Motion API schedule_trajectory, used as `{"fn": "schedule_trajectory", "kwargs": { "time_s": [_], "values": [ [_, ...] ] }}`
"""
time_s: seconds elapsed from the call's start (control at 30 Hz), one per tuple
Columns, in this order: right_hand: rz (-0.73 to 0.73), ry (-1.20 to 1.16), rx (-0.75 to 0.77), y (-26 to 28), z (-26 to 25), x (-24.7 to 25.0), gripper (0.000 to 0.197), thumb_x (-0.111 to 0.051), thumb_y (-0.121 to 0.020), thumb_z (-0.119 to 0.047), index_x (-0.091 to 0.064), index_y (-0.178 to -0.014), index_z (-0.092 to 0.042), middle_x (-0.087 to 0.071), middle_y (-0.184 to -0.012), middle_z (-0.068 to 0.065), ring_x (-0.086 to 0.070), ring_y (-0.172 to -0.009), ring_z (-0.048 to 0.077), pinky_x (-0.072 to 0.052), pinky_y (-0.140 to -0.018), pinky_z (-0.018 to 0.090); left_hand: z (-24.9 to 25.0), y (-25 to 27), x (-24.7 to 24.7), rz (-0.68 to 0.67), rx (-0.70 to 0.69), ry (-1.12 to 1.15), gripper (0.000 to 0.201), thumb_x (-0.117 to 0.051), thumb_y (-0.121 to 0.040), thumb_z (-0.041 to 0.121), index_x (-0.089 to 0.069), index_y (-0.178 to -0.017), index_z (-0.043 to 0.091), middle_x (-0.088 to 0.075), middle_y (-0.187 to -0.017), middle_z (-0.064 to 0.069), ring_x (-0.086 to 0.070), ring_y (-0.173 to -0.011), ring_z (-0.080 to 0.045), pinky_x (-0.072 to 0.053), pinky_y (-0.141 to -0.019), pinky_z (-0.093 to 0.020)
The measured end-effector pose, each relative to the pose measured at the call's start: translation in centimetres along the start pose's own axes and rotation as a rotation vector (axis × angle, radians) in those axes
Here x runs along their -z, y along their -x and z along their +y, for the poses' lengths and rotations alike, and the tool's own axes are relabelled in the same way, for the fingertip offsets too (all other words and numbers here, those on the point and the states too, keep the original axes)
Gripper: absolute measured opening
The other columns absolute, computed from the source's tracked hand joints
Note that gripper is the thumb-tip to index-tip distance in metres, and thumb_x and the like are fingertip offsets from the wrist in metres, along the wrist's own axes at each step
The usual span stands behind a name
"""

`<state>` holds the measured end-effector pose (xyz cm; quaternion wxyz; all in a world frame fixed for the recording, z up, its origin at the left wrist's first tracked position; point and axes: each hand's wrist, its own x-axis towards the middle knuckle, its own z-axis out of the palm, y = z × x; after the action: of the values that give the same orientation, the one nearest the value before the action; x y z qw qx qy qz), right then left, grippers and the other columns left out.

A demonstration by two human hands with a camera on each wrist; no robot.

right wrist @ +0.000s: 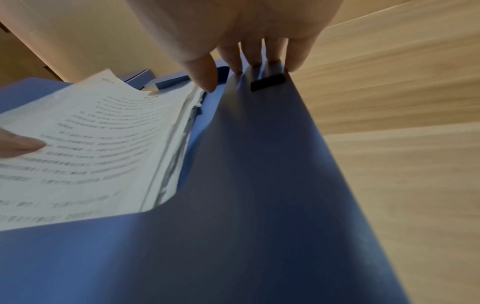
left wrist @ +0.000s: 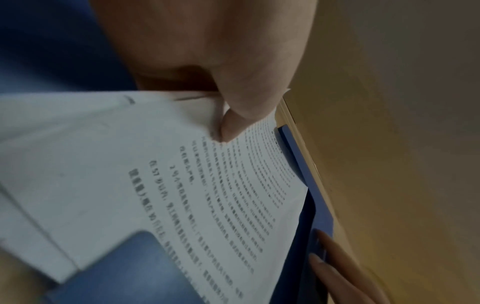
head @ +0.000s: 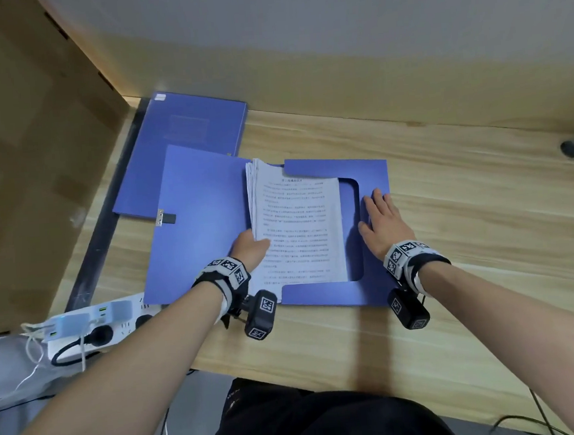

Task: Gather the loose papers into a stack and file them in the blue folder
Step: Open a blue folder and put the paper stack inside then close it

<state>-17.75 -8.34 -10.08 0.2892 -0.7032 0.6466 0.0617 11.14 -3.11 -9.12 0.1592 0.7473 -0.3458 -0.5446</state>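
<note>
Step in hand: seating the gathered papers (head: 300, 226) inside the open blue folder (head: 197, 224) on the wooden desk (head: 466, 203).
Papers: in the folder's right half, right edge tucked under the cut-out flap (head: 371, 176), left edge lifted and fanned.
Left hand (head: 248, 247): clamped on the stack's left edge, thumb on top, the other fingers hidden beneath.
Right hand (head: 384, 223): flat, fingers straight and spread, pressing the flap down; gripping nothing.
Doing it well: keep the flap pinned, slide the stack rightward and lower the raised edge evenly so no sheet catches or curls.
Risk: loose sheets slipping askew on release.
Nearby: second blue folder (head: 195, 121) behind, closed; power strip (head: 98, 321) at left.
</note>
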Motion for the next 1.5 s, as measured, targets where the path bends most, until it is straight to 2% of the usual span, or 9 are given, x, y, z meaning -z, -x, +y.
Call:
{"fn": "schedule_trajectory", "kwargs": {
  "time_s": [0.23, 0.4, 0.6, 0.7, 0.83, 0.93, 1.1, 1.3, 1.5],
  "values": [
    [0.027, 0.07, 0.054, 0.3, 0.1, -0.4, 0.075, -0.046, -0.097, -0.049, -0.004, -0.157, -0.032, 0.008, -0.166, 0.0, 0.011, -0.152, 0.024, -0.025, -0.118, 0.04, 1.6, -0.3, -2.4, 0.304, 0.0, 0.001, 0.039, -0.054, -0.087, 0.016, -0.04, -0.124, 0.016, -0.058, -0.101, 0.0, -0.058, -0.082, -0.026, -0.041, -0.064, -0.028],
    [-0.007, 0.208, 0.088, 1.0, 0.4, -1.1, 0.068, -0.047, -0.095, -0.054, -0.017, -0.153, -0.038, 0.016, -0.165, -0.001, 0.021, -0.15, 0.028, -0.042, -0.107, 0.042, 2.5, -1.4, -3.7, 0.222, 0.01, 0.044, 0.039, -0.045, -0.09, 0.011, -0.045, -0.129, 0.014, -0.063, -0.121, -0.007, -0.062, -0.099, -0.03, -0.048, -0.077, -0.031],
    [-0.003, 0.234, 0.083, 1.1, -0.2, -0.9, 0.062, -0.048, -0.093, -0.047, -0.025, -0.149, -0.035, 0.013, -0.165, 0.001, 0.017, -0.151, 0.03, -0.054, -0.093, 0.043, 4.4, -2.0, -6.4, 0.063, 0.045, 0.071, 0.035, -0.049, -0.084, 0.016, -0.051, -0.119, 0.013, -0.064, -0.117, -0.005, -0.061, -0.1, -0.027, -0.052, -0.087, -0.036],
    [-0.007, 0.207, 0.09, 1.2, 0.0, -0.8, 0.067, -0.046, -0.093, -0.049, -0.018, -0.152, -0.036, 0.013, -0.165, -0.002, 0.017, -0.151, 0.027, -0.053, -0.093, 0.041, 5.2, -2.2, -7.7, -0.032, 0.075, 0.014, 0.031, -0.051, -0.08, 0.021, -0.052, -0.111, 0.017, -0.064, -0.105, -0.001, -0.061, -0.091, -0.023, -0.053, -0.089, -0.04],
    [0.011, 0.134, 0.07, 1.2, 0.4, -0.9, 0.071, -0.039, -0.098, -0.05, -0.004, -0.156, -0.028, 0.012, -0.165, -0.008, 0.017, -0.151, 0.019, -0.047, -0.101, 0.041, 5.5, -2.9, -8.0, -0.054, 0.093, -0.008, 0.057, -0.051, -0.07, 0.029, -0.051, -0.124, 0.014, -0.067, -0.11, -0.003, -0.065, -0.093, -0.024, -0.055, -0.088, -0.043],
    [0.022, 0.119, 0.058, 1.2, 0.1, -1.0, 0.066, -0.032, -0.101, -0.047, -0.005, -0.157, -0.024, 0.009, -0.165, -0.008, 0.015, -0.152, 0.019, -0.045, -0.105, 0.042, 6.2, -1.9, -7.5, 0.083, 0.064, 0.025, 0.052, -0.054, -0.078, 0.022, -0.043, -0.127, 0.007, -0.06, -0.115, -0.007, -0.06, -0.1, -0.028, -0.053, -0.086, -0.041],
    [0.023, 0.122, 0.056, 1.4, 0.1, -1.0, 0.064, -0.031, -0.102, -0.044, -0.005, -0.157, -0.024, 0.008, -0.165, -0.007, 0.014, -0.152, 0.02, -0.05, -0.1, 0.042, 6.0, -0.8, -8.1, 0.123, -0.014, -0.006, 0.078, -0.055, -0.087, 0.02, -0.016, -0.153, 0.011, -0.02, -0.157, -0.007, -0.024, -0.145, -0.026, -0.028, -0.117, -0.046],
    [0.014, 0.114, 0.055, 2.0, 0.5, -1.2, 0.067, -0.028, -0.1, -0.049, -0.003, -0.157, -0.024, 0.012, -0.165, -0.01, 0.018, -0.151, 0.016, -0.052, -0.094, 0.041, 5.9, 0.1, -10.5, 0.033, 0.003, 0.064, 0.091, -0.06, -0.085, 0.024, -0.001, -0.155, 0.024, -0.013, -0.156, 0.003, -0.028, -0.14, -0.022, -0.036, -0.108, -0.04],
    [0.006, 0.18, 0.032, 3.3, 1.6, -1.9, 0.072, -0.034, -0.099, -0.048, 0.001, -0.157, -0.022, 0.016, -0.164, -0.008, 0.019, -0.151, 0.018, -0.056, -0.089, 0.039, 5.0, -0.6, -9.5, -0.099, 0.018, 0.096, 0.095, -0.063, -0.062, 0.041, -0.026, -0.147, 0.02, -0.031, -0.151, -0.004, -0.041, -0.134, -0.026, -0.041, -0.107, -0.052]
  ]
}}
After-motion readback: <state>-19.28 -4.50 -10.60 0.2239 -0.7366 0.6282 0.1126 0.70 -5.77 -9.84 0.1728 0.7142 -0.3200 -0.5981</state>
